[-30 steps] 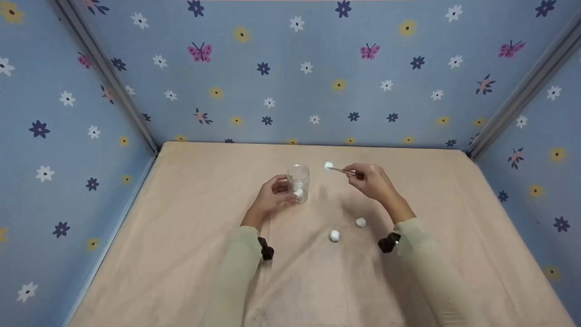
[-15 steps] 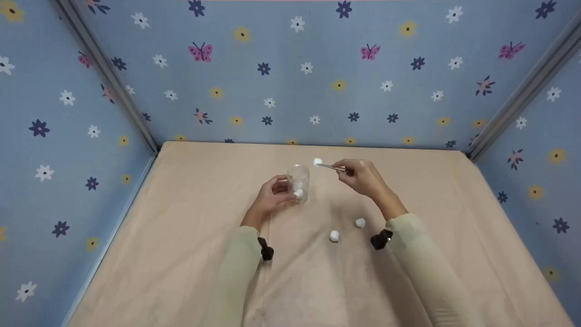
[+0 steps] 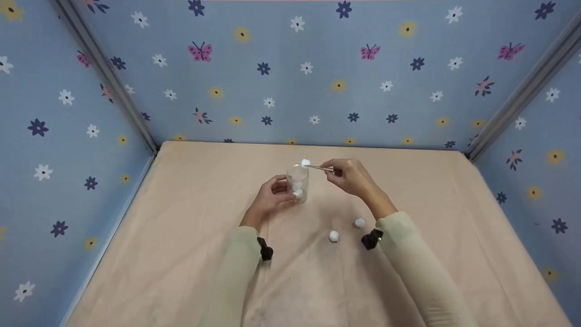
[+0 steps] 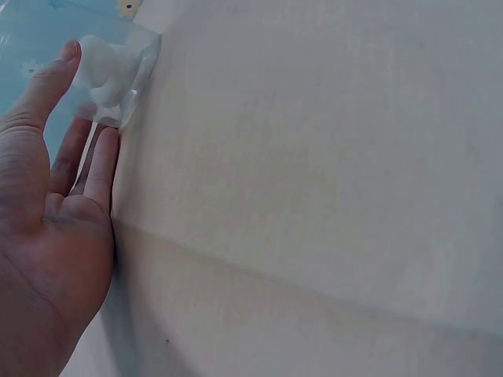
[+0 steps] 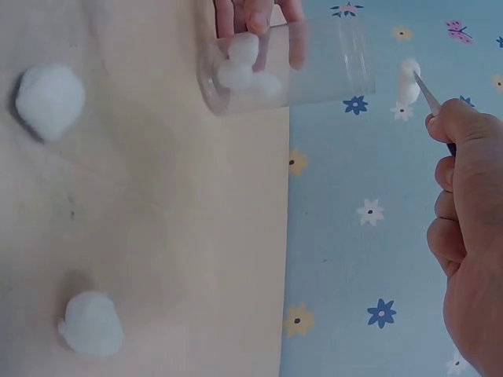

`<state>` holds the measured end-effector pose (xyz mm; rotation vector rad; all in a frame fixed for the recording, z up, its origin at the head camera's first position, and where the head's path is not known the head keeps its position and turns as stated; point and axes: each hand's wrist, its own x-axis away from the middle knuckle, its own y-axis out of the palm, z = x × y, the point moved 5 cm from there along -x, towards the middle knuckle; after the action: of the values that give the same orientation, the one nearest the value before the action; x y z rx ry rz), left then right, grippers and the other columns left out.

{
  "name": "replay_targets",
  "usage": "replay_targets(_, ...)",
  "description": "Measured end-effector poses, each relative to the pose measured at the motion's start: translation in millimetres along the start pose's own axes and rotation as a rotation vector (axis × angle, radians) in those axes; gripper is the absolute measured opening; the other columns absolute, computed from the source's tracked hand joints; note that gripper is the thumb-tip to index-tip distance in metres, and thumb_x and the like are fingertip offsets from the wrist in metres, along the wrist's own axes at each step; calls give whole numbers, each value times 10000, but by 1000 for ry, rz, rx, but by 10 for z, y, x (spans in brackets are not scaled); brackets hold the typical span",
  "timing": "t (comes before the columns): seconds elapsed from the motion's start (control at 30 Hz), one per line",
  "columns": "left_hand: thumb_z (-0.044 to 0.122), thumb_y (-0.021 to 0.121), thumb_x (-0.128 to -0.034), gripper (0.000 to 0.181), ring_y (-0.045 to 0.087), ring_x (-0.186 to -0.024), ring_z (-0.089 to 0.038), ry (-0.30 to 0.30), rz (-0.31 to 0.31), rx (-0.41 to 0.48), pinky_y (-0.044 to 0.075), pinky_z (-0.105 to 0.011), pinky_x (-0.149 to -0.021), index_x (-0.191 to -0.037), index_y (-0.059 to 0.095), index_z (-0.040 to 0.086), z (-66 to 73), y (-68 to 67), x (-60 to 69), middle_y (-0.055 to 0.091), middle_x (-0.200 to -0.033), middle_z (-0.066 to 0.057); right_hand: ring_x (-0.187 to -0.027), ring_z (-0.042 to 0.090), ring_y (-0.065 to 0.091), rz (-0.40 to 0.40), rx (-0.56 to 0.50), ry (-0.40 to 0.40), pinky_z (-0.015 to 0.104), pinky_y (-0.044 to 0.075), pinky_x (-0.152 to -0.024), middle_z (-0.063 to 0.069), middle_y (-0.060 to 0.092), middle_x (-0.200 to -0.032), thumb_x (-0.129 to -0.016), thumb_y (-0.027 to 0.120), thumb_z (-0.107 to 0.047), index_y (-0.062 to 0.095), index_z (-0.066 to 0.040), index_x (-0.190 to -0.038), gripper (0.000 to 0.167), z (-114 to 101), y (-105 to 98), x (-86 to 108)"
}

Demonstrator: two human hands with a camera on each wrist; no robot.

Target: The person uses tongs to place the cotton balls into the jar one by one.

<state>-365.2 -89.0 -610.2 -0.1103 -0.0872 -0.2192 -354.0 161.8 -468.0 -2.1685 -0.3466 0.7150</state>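
Observation:
My left hand point(image 3: 271, 197) holds a clear plastic jar point(image 3: 298, 181) upright on the table, thumb on the near side and fingers behind. Several cotton balls point(image 5: 238, 71) lie at the bottom of the jar, as the right wrist view shows. With my right hand point(image 3: 349, 176) I grip a pair of tweezers point(image 3: 321, 168). A cotton ball point(image 3: 305, 162) is pinched in the tweezers' tips, beside and just above the jar's open mouth. In the right wrist view that cotton ball point(image 5: 409, 81) is apart from the jar's rim.
Two loose cotton balls, a nearer one point(image 3: 334, 236) and a farther one point(image 3: 360, 223), lie on the beige cloth-covered table point(image 3: 190, 254), between my forearms. Blue flowered panels point(image 3: 281, 81) stand at the back and both sides.
My right hand has moved left with the tweezers and cotton ball, from right of the jar to its mouth. The left hand and jar have stayed in place.

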Motion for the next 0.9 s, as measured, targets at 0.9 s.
replay_targets(0.9, 20, 833, -1000, 639, 648, -1465, -378, 15, 12, 9, 505, -522, -1313, -1586, 591, 96, 8, 7, 9, 665, -1563, -213, -692, 116, 505, -27, 7, -13, 260, 422, -649, 151, 790, -891, -1027, 723, -59, 850, -55, -1237, 245, -45, 115, -38)
